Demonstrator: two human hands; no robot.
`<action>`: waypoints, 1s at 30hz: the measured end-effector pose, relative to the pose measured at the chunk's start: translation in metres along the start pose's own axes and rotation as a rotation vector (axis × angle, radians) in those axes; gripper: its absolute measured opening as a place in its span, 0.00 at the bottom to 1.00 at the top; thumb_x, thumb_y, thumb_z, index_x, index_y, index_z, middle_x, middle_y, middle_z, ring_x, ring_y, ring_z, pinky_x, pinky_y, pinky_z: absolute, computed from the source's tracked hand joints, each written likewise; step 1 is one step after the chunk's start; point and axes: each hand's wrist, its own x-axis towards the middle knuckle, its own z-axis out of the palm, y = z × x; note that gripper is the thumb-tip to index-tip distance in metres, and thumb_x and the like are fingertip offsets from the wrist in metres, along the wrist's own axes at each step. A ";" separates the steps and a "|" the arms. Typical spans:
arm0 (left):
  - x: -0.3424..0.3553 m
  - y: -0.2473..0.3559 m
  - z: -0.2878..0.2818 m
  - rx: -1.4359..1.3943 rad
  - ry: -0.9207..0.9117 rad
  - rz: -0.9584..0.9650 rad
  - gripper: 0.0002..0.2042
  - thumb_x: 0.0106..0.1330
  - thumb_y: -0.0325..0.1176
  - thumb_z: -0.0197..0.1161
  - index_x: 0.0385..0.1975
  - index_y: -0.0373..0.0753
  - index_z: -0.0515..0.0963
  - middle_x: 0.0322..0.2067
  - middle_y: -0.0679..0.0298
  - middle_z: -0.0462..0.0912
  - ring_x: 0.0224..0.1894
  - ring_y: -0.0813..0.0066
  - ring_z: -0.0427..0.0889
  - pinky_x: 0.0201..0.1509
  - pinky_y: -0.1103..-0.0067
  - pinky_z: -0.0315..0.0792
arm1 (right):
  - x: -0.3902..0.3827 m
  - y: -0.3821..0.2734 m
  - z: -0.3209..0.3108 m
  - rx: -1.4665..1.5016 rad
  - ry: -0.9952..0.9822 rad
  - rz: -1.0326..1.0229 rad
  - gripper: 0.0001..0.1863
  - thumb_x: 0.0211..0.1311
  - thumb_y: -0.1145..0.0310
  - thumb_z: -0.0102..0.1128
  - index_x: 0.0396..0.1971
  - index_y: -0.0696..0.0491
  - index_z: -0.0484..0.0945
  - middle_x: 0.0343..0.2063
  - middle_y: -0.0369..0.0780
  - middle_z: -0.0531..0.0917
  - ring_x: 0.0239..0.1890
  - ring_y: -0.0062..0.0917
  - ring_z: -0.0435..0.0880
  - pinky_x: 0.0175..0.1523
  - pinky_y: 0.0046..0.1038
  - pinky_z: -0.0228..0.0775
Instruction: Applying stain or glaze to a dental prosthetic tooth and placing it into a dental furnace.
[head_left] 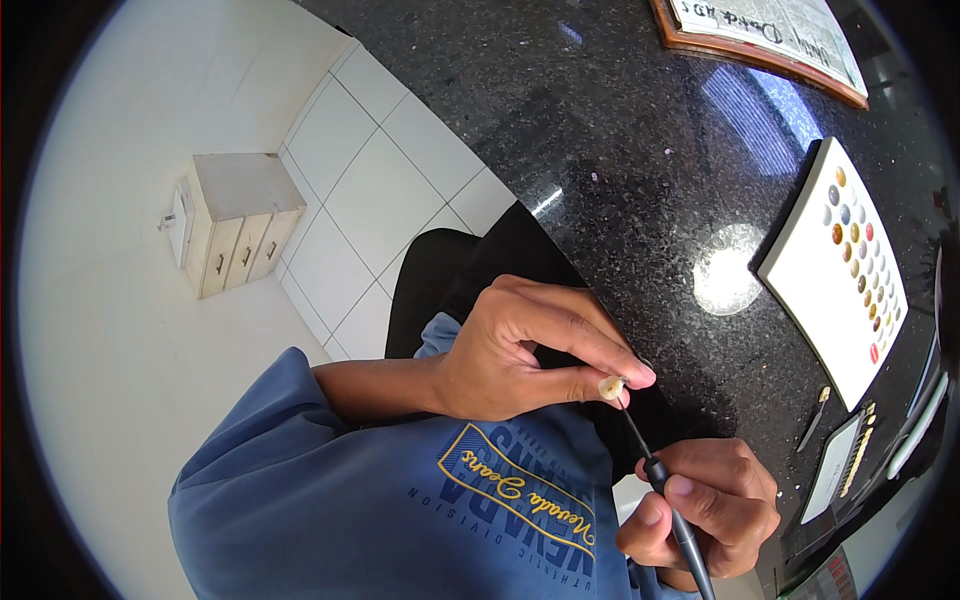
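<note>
Pinching hands partly hide pale piece; black tool runs off-frame.

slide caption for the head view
Left hand pinching a small, rounded cream piece; right hand holding a slim black tool toward it.

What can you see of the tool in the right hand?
The tool is slim and dark, with a smooth-looking, thicker handle and a thin shaft. It slants up-left across the picture, pinched in the right hand. Its thin end reaches the small cream piece in the left hand; the tip is too small to make out.
</note>
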 end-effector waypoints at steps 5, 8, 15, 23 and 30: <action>0.003 -0.004 0.001 0.035 0.020 0.081 0.08 0.50 0.17 0.67 0.31 0.32 0.82 0.28 0.55 0.84 0.25 0.75 0.85 0.25 0.89 0.77 | 0.001 0.001 0.000 0.011 -0.023 -0.017 0.11 0.53 0.70 0.62 0.31 0.54 0.69 0.17 0.40 0.77 0.17 0.24 0.79 0.21 0.20 0.70; 0.002 -0.005 0.001 0.042 0.023 0.092 0.08 0.50 0.17 0.67 0.31 0.32 0.82 0.28 0.55 0.83 0.25 0.75 0.84 0.25 0.89 0.77 | 0.001 0.000 0.000 0.029 0.000 -0.006 0.11 0.52 0.70 0.62 0.31 0.54 0.69 0.17 0.40 0.77 0.17 0.24 0.79 0.21 0.21 0.70; 0.003 -0.004 0.001 0.045 0.020 0.087 0.08 0.50 0.18 0.68 0.30 0.33 0.82 0.27 0.55 0.83 0.25 0.75 0.84 0.23 0.89 0.76 | 0.001 -0.001 -0.001 0.006 0.001 0.009 0.11 0.53 0.69 0.62 0.31 0.54 0.69 0.18 0.41 0.77 0.17 0.24 0.79 0.21 0.21 0.70; 0.003 -0.003 0.001 0.054 0.020 0.076 0.09 0.49 0.18 0.69 0.31 0.33 0.82 0.27 0.56 0.83 0.25 0.75 0.84 0.22 0.90 0.75 | 0.002 0.001 0.000 -0.013 0.006 0.008 0.11 0.53 0.70 0.62 0.31 0.54 0.69 0.17 0.41 0.77 0.18 0.24 0.80 0.21 0.21 0.71; 0.004 -0.005 0.004 0.048 0.025 0.088 0.09 0.48 0.17 0.69 0.31 0.33 0.82 0.27 0.56 0.83 0.24 0.76 0.84 0.22 0.90 0.75 | 0.002 0.001 -0.003 -0.009 -0.006 0.016 0.10 0.53 0.70 0.62 0.31 0.55 0.69 0.17 0.41 0.77 0.18 0.24 0.80 0.21 0.21 0.71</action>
